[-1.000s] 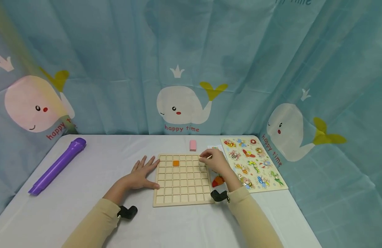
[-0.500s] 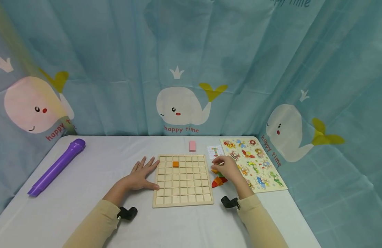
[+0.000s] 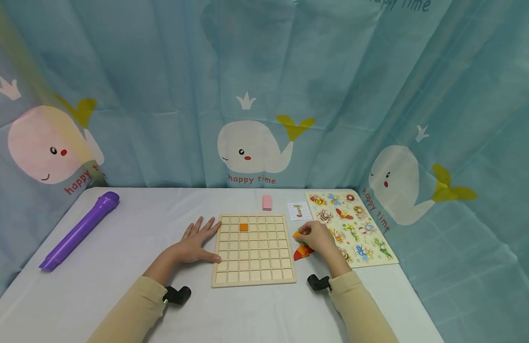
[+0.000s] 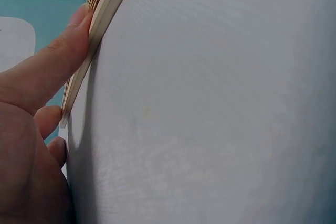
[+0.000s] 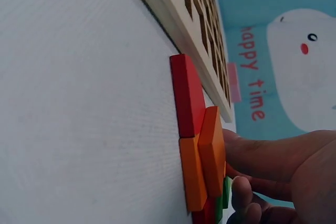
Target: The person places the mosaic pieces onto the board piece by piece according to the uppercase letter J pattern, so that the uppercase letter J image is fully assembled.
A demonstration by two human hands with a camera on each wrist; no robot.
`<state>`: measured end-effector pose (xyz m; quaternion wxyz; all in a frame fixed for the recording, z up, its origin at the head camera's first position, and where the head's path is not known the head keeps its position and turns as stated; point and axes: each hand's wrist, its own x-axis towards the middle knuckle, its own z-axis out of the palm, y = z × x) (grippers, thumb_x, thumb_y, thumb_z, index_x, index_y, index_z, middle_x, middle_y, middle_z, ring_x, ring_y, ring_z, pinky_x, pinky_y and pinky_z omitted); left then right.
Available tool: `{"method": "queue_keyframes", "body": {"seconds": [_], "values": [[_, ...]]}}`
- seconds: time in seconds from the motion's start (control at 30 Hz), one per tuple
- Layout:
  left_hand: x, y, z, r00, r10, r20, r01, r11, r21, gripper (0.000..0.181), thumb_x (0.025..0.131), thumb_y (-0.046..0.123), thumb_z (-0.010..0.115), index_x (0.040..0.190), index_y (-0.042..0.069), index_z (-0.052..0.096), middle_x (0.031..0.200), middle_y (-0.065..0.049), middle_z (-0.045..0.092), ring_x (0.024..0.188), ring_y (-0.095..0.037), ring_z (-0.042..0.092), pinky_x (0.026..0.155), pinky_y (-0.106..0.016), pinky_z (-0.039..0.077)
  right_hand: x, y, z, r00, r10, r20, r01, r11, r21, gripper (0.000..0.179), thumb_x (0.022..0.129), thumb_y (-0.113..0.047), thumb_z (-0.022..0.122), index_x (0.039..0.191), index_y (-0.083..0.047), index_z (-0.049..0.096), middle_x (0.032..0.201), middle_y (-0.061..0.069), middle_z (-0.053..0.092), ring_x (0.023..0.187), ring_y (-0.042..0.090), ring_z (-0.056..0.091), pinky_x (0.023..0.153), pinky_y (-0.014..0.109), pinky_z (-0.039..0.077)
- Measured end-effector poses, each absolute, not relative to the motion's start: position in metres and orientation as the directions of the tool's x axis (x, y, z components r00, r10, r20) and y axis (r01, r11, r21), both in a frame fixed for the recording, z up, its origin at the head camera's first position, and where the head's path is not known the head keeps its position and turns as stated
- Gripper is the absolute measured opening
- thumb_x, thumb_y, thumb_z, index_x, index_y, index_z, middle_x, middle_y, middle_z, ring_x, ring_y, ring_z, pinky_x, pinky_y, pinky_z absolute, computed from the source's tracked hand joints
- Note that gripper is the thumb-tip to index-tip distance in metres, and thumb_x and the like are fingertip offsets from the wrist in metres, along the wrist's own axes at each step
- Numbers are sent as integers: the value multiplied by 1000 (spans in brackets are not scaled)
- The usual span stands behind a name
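Note:
My left hand (image 3: 195, 244) lies with its fingers spread at the left edge of a wooden grid board (image 3: 256, 247), the thumb lower down on that same edge. One orange square tile (image 3: 244, 227) sits in a cell near the board's top. Right of the board, my right hand (image 3: 318, 237) pinches an orange tile (image 3: 296, 234) between thumb and fingertips; its far side is hidden by the fingers. Below lies a small pile with a red piece (image 5: 186, 95), orange tiles (image 5: 212, 150) and green pieces (image 5: 227, 192), partly covered by the hand.
A printed pattern card (image 3: 299, 211) lies beyond the right hand, beside an insect puzzle board (image 3: 354, 228). A pink block (image 3: 267, 202) stands behind the grid board. A purple tube-like toy (image 3: 80, 231) lies far left. A blue whale curtain (image 3: 251, 143) hangs behind the table.
My right hand has moved from the grid board's upper right corner down and right to the coloured pile, then closed its fingertips on an orange tile. The left hand has stayed at the board's edge.

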<state>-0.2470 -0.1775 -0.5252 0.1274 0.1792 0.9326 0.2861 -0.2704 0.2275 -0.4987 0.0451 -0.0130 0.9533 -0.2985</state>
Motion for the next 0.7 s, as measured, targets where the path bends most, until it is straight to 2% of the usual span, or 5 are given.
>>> {"method": "queue_keyframes", "body": {"seconds": [0.17,0.4,0.63,0.7], "values": [[-246,-177,-523,-904,404,-140,255,773,580,119,72,62,83,162,14,22,170,-19,7,154,-46,-12,121,-64,-8,-271,226,-498,-994,-56,-97,9,821,-571,24,81,-28,86,86,-13,68,76,1,61,63,17,53,55,28,41],[-247,-178,-521,-904,405,-140,257,774,579,119,72,62,83,162,14,22,170,-18,7,154,-46,-12,121,-64,-9,-274,219,-489,-995,-80,-59,-21,748,-663,24,84,-27,84,81,-13,65,79,4,61,67,19,53,56,29,44],[-245,-176,-522,-905,400,-147,247,773,585,119,72,61,83,162,13,23,170,-19,7,154,-46,-12,121,-64,-9,-280,202,-479,-991,-135,-18,-86,723,-685,19,86,-27,82,96,-13,74,90,2,69,80,16,62,70,34,53],[-245,-176,-522,-905,399,-145,247,773,585,119,72,62,83,162,13,22,170,-19,7,154,-46,-12,121,-64,-9,-282,198,-477,-988,-155,-6,-108,717,-688,18,88,-27,81,99,-14,75,90,2,71,81,17,63,71,35,53]]}}
